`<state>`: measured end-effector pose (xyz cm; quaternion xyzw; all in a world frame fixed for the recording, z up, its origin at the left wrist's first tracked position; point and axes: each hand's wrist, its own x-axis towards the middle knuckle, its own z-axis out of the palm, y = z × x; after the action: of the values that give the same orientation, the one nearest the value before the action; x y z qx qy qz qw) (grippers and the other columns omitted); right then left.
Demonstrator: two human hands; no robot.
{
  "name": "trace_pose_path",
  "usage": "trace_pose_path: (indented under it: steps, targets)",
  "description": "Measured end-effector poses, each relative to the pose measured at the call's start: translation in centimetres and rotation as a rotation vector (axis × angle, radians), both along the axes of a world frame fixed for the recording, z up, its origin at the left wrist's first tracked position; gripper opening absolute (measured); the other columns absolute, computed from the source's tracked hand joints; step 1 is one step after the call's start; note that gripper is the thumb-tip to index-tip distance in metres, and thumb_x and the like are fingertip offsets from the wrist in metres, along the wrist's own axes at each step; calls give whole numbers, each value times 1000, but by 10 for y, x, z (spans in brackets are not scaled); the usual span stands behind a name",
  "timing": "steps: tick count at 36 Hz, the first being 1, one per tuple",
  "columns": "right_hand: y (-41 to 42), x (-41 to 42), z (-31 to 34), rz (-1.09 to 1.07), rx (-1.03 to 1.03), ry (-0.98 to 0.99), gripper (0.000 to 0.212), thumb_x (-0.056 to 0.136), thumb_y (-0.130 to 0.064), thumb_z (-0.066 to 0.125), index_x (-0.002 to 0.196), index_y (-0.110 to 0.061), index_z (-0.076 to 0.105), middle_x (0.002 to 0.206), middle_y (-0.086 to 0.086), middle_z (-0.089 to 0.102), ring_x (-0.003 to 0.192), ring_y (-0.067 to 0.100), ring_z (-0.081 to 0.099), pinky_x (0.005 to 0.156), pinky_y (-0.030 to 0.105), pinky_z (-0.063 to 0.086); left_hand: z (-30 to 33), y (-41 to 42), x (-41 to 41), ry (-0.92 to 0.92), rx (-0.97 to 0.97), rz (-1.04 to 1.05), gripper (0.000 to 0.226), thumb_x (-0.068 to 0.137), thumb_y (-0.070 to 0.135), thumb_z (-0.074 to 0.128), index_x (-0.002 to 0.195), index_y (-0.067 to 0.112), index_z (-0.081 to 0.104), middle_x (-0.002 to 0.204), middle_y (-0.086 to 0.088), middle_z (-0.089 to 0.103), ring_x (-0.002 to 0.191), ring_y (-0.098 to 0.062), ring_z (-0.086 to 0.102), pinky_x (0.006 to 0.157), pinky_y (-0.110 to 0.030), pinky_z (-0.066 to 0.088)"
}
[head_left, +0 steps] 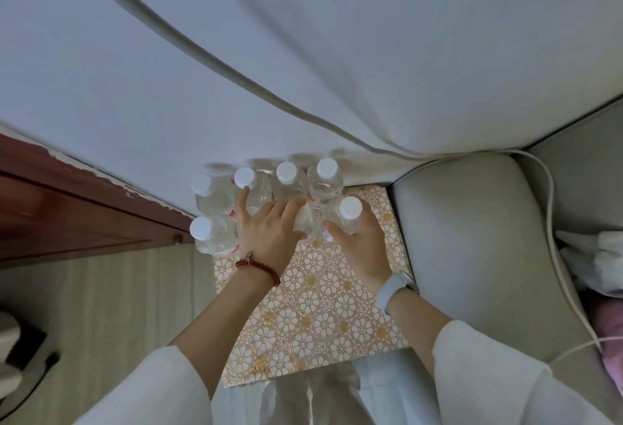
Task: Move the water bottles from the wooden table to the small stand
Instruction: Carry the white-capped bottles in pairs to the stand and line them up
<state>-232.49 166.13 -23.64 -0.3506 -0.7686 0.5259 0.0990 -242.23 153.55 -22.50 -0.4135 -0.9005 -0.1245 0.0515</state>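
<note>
From the head view, you look straight down at a small stand point(313, 316) topped with a gold and white flower pattern. Six clear water bottles with white caps stand upright at its far end, against a white wall point(337, 53).

Your right hand point(362, 246), with a pale wristband point(394, 293), curls its fingers round the nearest right bottle point(347, 219).

Your left hand point(269, 229), wearing a red bead bracelet point(259, 268), lies flat with straight fingers spread among the bottles; its forefinger touches the second bottle in the back row point(251, 188). You cannot tell whether it presses any other.

A dark wooden cabinet point(67, 202) stands to the left, and a grey cushioned seat point(472, 239) touches the stand's right edge.
</note>
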Motion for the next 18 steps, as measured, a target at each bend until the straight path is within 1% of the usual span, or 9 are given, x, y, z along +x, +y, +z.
trace_pose_path:
  steps: [1,2,3,5,10,11,15,18]
  targets:
    - [-1,-4,-2,-9,-9,-11,44,76,-28,70,115,-22,50,112,1,61,105,17,56,89,30,49,0,2,-1,-2,-11,9,54,53,32,84,99,23,57,80,8,71,78,-14,68,106,-55,22]
    - [-2,-8,-3,-18,-15,-32,50,76,-31,69,120,-22,48,117,4,59,110,21,54,92,37,49,-1,3,-2,-1,-22,15,54,54,33,83,100,24,56,82,8,71,78,-14,68,106,-53,20]
    - [-3,-10,-3,-24,-22,-49,54,77,-32,69,124,-21,45,122,7,56,113,23,52,95,41,47,-1,4,-3,-2,-31,19,54,55,33,83,101,24,55,83,7,71,79,-14,68,106,-50,17]
    - [-4,-11,-4,-23,-46,-69,58,77,-33,69,127,-19,43,126,10,53,115,25,51,96,46,46,-2,2,-3,-10,-40,23,55,56,32,83,103,23,55,87,6,71,79,-15,68,104,-47,16]
    - [-6,-8,-3,-32,-96,-60,66,69,-48,63,126,-20,44,127,8,51,118,23,49,98,44,45,0,-2,-5,-28,-5,7,57,53,30,85,102,21,57,85,6,72,75,-16,68,97,-41,22]
    - [-7,-8,-4,-42,-105,-49,66,69,-48,63,125,-20,45,127,8,51,118,23,48,98,43,45,0,-3,-5,-29,5,0,56,52,29,85,101,21,58,85,6,72,74,-15,69,96,-40,23]
    - [-11,-10,-3,-81,-116,1,58,73,-37,66,124,-18,46,128,9,49,119,23,46,99,43,44,-3,-5,-8,0,23,-42,57,53,28,85,103,22,59,92,6,72,77,-15,69,94,-39,26]
    - [-9,-9,-1,-48,-112,-27,60,74,-39,65,126,-18,42,129,8,47,119,22,46,98,44,45,-3,-7,-10,37,-16,-77,62,52,32,85,107,23,56,94,6,71,84,-16,68,93,-40,27]
